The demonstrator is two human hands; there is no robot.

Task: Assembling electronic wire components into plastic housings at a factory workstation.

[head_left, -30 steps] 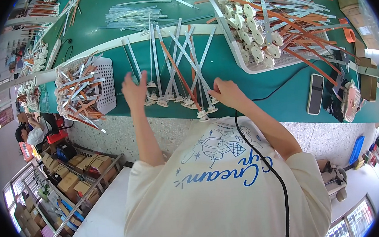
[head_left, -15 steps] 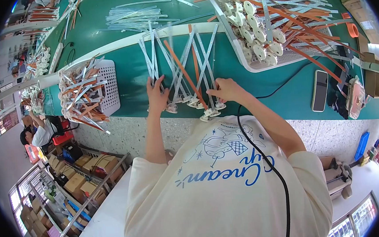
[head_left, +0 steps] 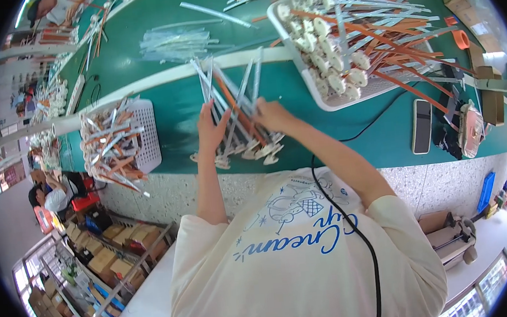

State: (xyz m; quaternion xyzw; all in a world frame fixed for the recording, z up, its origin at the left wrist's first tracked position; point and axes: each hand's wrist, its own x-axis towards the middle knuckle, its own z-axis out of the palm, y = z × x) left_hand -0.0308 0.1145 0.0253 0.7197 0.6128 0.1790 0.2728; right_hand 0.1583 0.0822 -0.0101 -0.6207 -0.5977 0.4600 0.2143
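Observation:
A loose bundle of long flat strips (head_left: 240,109), silvery and orange, lies crossed on the green table in front of me. Small white round plastic ends (head_left: 256,150) cluster at the side nearest my body. Against the bundle's left side rests my left hand (head_left: 208,127), its thumb spread away from the fingers. My right hand (head_left: 275,116) curls its fingers on the strips from the right; its fingertips are partly hidden and slightly blurred.
A white basket (head_left: 314,94) of similar strips stands at the far right, another perforated basket (head_left: 149,134) at the left. Clear strips (head_left: 176,43) lie beyond a pale bar (head_left: 169,75). A phone (head_left: 422,126), black cable (head_left: 361,127) and orange tape roll (head_left: 460,39) are to the right.
The strips have drawn together from a wide fan into a narrower bundle. My right hand has moved left and away from my body, closer to my left hand.

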